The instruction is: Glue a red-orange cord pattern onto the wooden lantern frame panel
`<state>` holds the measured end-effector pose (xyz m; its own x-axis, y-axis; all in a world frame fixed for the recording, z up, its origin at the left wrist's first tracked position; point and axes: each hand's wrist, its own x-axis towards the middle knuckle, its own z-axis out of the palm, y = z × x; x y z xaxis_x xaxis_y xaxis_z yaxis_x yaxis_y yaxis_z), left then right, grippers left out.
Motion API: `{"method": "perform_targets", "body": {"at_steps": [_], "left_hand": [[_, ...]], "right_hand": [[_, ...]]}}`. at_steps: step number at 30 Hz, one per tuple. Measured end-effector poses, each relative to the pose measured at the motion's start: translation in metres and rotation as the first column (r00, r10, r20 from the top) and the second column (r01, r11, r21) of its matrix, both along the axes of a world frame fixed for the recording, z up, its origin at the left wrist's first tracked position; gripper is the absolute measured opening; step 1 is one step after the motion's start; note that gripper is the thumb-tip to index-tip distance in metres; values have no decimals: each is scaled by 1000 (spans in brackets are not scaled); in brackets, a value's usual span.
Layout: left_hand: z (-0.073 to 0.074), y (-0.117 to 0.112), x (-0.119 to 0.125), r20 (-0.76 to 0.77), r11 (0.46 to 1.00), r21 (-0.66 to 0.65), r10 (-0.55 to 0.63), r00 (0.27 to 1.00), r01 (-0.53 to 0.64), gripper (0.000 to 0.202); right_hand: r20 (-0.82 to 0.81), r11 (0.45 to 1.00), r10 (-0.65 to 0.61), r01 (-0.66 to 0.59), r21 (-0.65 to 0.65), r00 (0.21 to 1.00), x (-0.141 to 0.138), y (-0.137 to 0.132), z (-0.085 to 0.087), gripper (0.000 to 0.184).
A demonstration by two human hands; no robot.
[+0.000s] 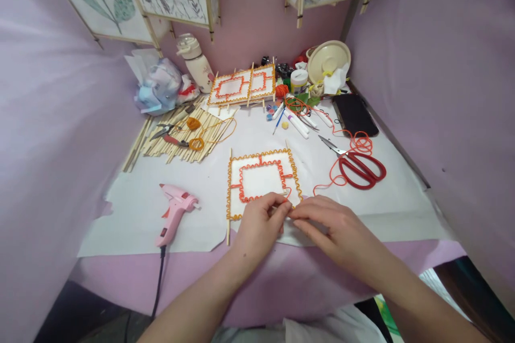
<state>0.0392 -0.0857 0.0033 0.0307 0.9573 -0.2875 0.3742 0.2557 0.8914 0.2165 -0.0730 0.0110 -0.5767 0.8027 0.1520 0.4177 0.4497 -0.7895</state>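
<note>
A white paper panel [260, 178] framed by thin wooden sticks lies in front of me, edged with wavy yellow cord and patterned inside with red cord. My left hand [259, 225] rests on its near right corner, fingers pinched on the red cord. My right hand [328, 225] meets it there, fingertips pressed together on the same cord [330, 174], which trails right toward the scissors.
A pink glue gun [174, 213] lies left of the panel. Red scissors [358, 167] lie to the right. Further back are a pile of wooden sticks [177, 136] with pliers, two finished panels [241, 86], markers, a glue jar, a bottle and a black case [354, 113].
</note>
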Motion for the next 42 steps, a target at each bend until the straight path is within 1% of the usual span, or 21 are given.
{"method": "perform_targets", "body": {"at_steps": [2, 4, 6, 9, 11, 13, 16, 20, 22, 23, 25, 27, 30, 33, 35, 37, 42], "left_hand": [[-2, -1, 0, -164, 993, 98, -47, 985, 63, 19], [-3, -1, -1, -310, 981, 154, -67, 948, 120, 19], [-3, -1, -2, -390, 977, 160, -70, 918, 142, 18], [0, 0, -4, -436, 980, 139, -69, 897, 143, 18], [1, 0, -5, -468, 980, 133, -70, 881, 148, 18], [3, 0, -7, -516, 978, 139, -63, 854, 156, 20], [4, 0, -10, -613, 970, 173, -31, 790, 172, 21], [1, 0, -16, -741, 946, 242, 35, 671, 218, 21], [-1, 1, -18, -765, 920, 318, 105, 636, 230, 19], [-1, 1, -19, -756, 899, 368, 141, 639, 237, 19], [-2, 3, -18, -717, 857, 452, 183, 672, 248, 24], [-1, 7, -15, -686, 831, 486, 170, 708, 271, 27], [0, 14, -10, -694, 838, 444, 99, 713, 316, 22], [0, 23, -7, -734, 860, 362, 24, 679, 361, 14], [-2, 28, -6, -753, 863, 327, -9, 658, 386, 15], [-4, 29, -7, -763, 863, 313, -20, 646, 396, 17], [-9, 27, -9, -778, 864, 326, 14, 629, 384, 18]], "right_hand": [[39, 996, -58, 55, 76, 998, 5, 8, 4, 15], [71, 979, -118, 104, 176, 990, 7, 21, 5, 14], [105, 967, -101, 73, 246, 989, 5, 35, 1, 16], [151, 963, -1, -40, 267, 989, 0, 53, -11, 18], [155, 961, 22, -63, 270, 988, -3, 58, -20, 15], [149, 958, 12, -54, 281, 989, -6, 60, -26, 11], [164, 951, -9, -42, 305, 986, -8, 60, -30, 10], [190, 945, -37, -28, 327, 981, -10, 58, -30, 10], [191, 943, -45, -21, 332, 981, -12, 58, -31, 9], [190, 943, -48, -19, 333, 981, -12, 58, -31, 8], [187, 942, -55, -11, 335, 981, -13, 57, -32, 7], [186, 940, -64, -3, 340, 980, -13, 57, -33, 7], [190, 937, -72, 1, 349, 979, -14, 57, -33, 7], [192, 938, -78, 6, 347, 978, -14, 56, -32, 8], [186, 939, -77, 8, 345, 979, -14, 56, -31, 8], [184, 939, -76, 9, 343, 980, -13, 55, -31, 8], [183, 939, -91, 24, 342, 979, -11, 55, -31, 9]]}}
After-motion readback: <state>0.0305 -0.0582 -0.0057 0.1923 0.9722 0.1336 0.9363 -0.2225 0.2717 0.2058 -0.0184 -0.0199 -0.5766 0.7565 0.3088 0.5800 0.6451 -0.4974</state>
